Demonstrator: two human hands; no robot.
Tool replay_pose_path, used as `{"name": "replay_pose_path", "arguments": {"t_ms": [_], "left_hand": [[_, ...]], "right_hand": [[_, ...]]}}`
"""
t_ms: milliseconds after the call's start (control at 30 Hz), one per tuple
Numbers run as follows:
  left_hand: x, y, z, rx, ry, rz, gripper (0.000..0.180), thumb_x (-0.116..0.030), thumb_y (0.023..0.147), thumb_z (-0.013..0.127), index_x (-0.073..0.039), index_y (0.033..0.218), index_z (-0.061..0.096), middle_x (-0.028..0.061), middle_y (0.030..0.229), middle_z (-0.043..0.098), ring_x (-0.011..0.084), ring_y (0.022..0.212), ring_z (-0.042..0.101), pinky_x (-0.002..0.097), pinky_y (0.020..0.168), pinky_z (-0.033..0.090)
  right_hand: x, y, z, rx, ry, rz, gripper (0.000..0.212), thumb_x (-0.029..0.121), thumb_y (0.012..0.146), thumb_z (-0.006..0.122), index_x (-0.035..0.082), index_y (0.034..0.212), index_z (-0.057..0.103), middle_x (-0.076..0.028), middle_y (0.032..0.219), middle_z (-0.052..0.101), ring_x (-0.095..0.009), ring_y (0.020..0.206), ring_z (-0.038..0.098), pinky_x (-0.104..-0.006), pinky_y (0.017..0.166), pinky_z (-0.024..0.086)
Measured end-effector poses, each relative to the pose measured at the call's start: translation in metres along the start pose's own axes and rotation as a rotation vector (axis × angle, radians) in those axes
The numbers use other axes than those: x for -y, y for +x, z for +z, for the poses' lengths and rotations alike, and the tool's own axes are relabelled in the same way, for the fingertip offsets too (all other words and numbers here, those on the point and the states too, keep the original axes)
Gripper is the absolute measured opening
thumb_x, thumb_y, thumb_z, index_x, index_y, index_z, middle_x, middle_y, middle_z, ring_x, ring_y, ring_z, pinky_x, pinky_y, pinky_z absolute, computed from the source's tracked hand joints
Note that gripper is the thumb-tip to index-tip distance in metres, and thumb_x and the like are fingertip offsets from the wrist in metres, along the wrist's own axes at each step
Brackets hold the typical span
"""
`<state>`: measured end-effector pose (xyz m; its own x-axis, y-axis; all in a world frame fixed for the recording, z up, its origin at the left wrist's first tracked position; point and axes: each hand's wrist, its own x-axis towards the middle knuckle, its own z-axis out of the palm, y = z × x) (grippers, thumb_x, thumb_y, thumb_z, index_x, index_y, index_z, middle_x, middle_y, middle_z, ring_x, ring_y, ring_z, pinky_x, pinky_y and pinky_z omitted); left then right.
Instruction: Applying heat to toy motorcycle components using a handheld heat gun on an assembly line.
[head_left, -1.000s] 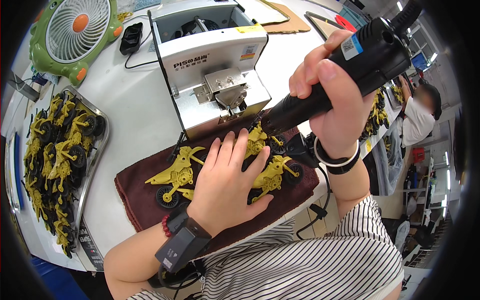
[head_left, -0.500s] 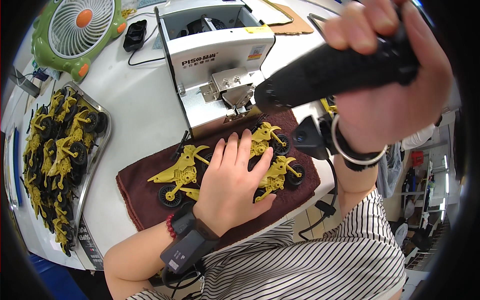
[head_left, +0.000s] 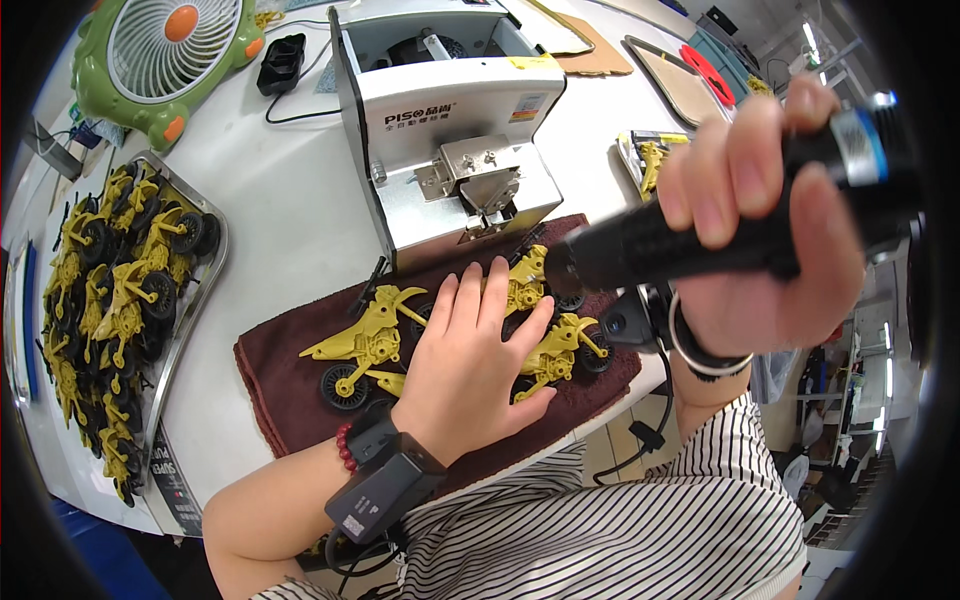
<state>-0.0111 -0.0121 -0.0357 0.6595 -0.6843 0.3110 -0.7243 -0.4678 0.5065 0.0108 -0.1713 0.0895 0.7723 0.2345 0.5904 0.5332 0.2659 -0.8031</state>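
Observation:
My left hand (head_left: 470, 380) lies palm down with fingers spread over yellow toy motorcycles on a dark brown cloth (head_left: 285, 395). One toy motorcycle (head_left: 370, 340) shows left of the hand; another yellow toy (head_left: 525, 285) is by its fingertips, and a third yellow toy (head_left: 556, 352) by its thumb. Raised on the right, my right hand (head_left: 752, 180) is wrapped round a black electric screwdriver (head_left: 645, 245). The driver tilts down to the left, its front end over the upper right toy. That front end hides part of the toy, so contact cannot be told.
Behind the cloth stands a silver screw feeder (head_left: 455, 95). At left a metal tray (head_left: 190, 320) is piled with yellow and black toy motorcycles. A green fan (head_left: 165, 60) and a black dish (head_left: 282, 65) sit farther back. Yellow parts (head_left: 652, 165) lie in a small tray at right.
My right hand has brought the screwdriver down from in front of the screw feeder to over the upper right toy. My left hand stays on the toys; the view has shifted slightly.

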Motion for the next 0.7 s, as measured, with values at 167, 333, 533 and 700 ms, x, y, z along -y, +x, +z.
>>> {"name": "replay_pose_path", "arguments": {"t_ms": [167,333,533,700], "left_hand": [[0.001,-0.001,0.000,-0.009,0.010,-0.005,0.057,-0.039,0.063,0.068,-0.010,0.111,0.055,0.0271,0.122,0.037,0.0411,0.112,0.038,0.0491,0.096,0.031],[0.001,0.000,0.002,-0.023,-0.018,0.001,0.053,-0.039,0.062,0.068,-0.009,0.105,0.059,0.0263,0.122,0.038,0.0407,0.112,0.039,0.0493,0.095,0.032],[0.000,-0.001,0.002,-0.030,-0.007,-0.010,0.051,-0.039,0.062,0.069,-0.009,0.102,0.060,0.0259,0.122,0.038,0.0402,0.112,0.039,0.0492,0.095,0.032],[0.003,-0.005,0.003,0.006,0.065,-0.019,0.058,-0.040,0.063,0.067,-0.010,0.111,0.056,0.0258,0.123,0.038,0.0402,0.111,0.039,0.0478,0.095,0.032]], "right_hand": [[-0.014,-0.019,0.001,-0.127,-0.101,-0.006,0.030,0.014,0.082,0.050,0.005,0.105,0.034,-0.006,0.075,0.047,-0.014,0.059,0.048,-0.0307,0.060,0.041],[-0.028,-0.029,0.002,-0.204,-0.248,0.065,0.031,0.015,0.081,0.054,0.007,0.103,0.033,-0.004,0.072,0.047,-0.014,0.058,0.048,-0.0301,0.059,0.042],[-0.028,-0.033,0.004,-0.158,-0.296,0.072,0.031,0.016,0.082,0.055,0.007,0.102,0.033,-0.004,0.072,0.047,-0.013,0.058,0.048,-0.0292,0.059,0.042],[-0.027,-0.020,0.006,-0.113,-0.214,0.001,0.026,0.015,0.083,0.051,0.005,0.103,0.038,-0.005,0.074,0.046,-0.013,0.059,0.047,-0.0305,0.059,0.041]]}}
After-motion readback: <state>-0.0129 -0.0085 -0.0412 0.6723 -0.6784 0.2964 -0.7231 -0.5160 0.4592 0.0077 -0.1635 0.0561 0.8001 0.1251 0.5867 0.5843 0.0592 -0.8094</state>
